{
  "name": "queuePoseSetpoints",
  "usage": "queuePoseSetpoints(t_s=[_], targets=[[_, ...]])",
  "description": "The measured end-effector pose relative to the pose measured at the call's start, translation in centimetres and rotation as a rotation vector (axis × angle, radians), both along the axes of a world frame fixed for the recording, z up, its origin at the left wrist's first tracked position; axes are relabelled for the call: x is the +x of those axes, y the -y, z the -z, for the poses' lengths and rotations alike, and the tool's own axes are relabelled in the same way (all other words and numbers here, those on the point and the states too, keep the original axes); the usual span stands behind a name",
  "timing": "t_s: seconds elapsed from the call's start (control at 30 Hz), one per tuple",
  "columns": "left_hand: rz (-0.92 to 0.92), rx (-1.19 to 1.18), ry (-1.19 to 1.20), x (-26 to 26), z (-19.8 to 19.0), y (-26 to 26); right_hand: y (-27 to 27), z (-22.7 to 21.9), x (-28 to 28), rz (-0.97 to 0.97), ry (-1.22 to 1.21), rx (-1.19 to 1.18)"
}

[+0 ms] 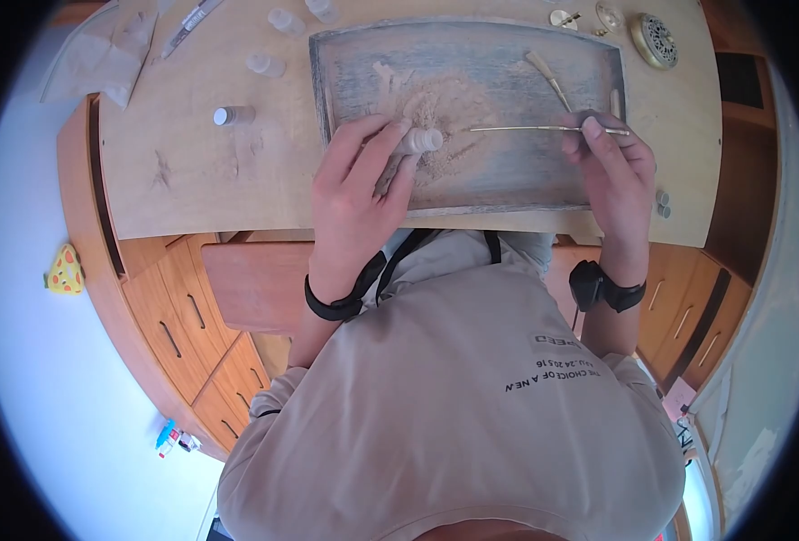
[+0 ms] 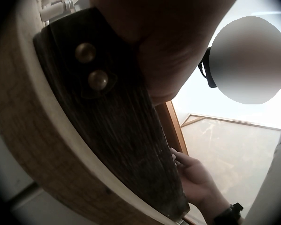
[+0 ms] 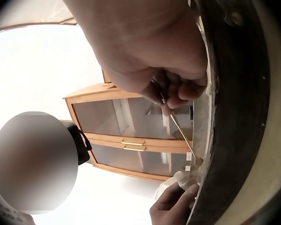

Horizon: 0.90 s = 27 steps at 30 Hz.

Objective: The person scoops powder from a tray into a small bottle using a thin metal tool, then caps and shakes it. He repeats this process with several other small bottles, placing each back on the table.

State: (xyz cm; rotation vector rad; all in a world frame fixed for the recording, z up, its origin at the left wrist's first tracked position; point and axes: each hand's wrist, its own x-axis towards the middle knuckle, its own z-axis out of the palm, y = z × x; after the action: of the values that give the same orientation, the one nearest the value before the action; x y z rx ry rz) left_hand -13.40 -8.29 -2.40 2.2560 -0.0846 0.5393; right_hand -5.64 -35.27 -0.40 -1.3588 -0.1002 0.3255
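My left hand pinches a small clear bottle, tilted on its side over a mound of brown powder in the grey tray. In my right hand is a thin brass tool, gripped by its end, its tip pointing left toward the bottle without touching it. The right wrist view has the right hand curled round the brass tool, with the left hand and the bottle below. In the left wrist view, the left hand's fingers are hidden.
A brass scoop-like tool lies in the tray's upper right. Beyond the tray are a round pierced brass lid and small brass pieces. Small bottles stand to the left, one grey-capped, near a pen and a plastic bag.
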Motion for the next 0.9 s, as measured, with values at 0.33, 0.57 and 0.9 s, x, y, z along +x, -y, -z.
queuePoseSetpoints(t_s=[0.33, 0.57, 0.9], targets=[[0.021, -0.005, -0.03, -0.1, -0.3, 0.1, 0.3, -0.3, 0.3, 0.026, 0.16, -0.22], [-0.017, 0.01, -0.025, -0.1, -0.1, 0.1, -1.3, -0.2, 0.1, -0.09, 0.078, -0.239], [0.014, -0.007, -0.032, 0.0, -0.4, 0.1, -0.5, 0.3, 0.4, -0.066, -0.01, 0.026]])
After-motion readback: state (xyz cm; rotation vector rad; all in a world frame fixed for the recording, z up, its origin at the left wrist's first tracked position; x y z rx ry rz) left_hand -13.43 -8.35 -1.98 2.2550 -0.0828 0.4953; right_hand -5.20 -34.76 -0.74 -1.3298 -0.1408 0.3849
